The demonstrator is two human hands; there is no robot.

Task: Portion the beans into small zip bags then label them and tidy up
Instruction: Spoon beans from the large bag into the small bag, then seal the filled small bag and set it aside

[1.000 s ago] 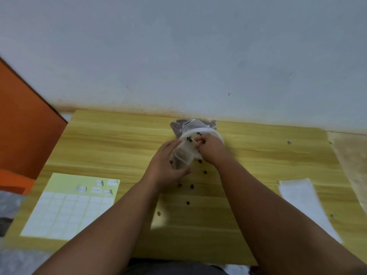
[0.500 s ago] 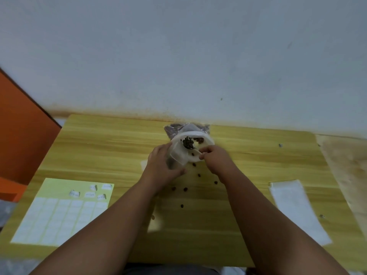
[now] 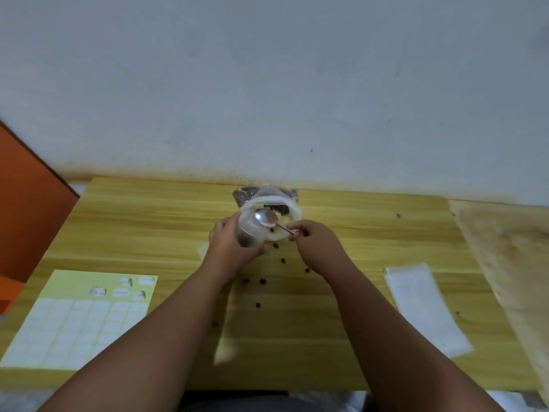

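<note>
From the head camera, your left hand [image 3: 230, 248] has its fingers curled round a small clear zip bag [image 3: 249, 228], thumb on the near side, fingers wrapped on the far side. The bag stands tilted with its mouth toward the spoon, and a dark clump of beans [image 3: 245, 241] sits at its bottom, right against your palm.

Your right hand [image 3: 316, 246] pinches the thin handle of a metal spoon [image 3: 266, 217] between thumb and fingertips, the other fingers tucked in. The spoon's shiny bowl faces up just beyond your fingertips, at the bag's mouth.

Just past both sets of fingertips sits a white bowl [image 3: 277, 199] – its rim arcs round behind the spoon, and a small heap of dark beans [image 3: 277, 208] lies at its far side. Behind the bowl, farther from your fingers, a clear plastic bag of beans [image 3: 245, 193] rests near the wall.

On the wooden table [image 3: 371, 233], loose beans [image 3: 263, 281] lie scattered between your wrists and forearms. Well left of your left hand lies a yellow-green label sheet [image 3: 80, 319] – a few labels near its top edge are curled up. Well right of your right hand lies a flat stack of empty bags [image 3: 424, 307]
</note>
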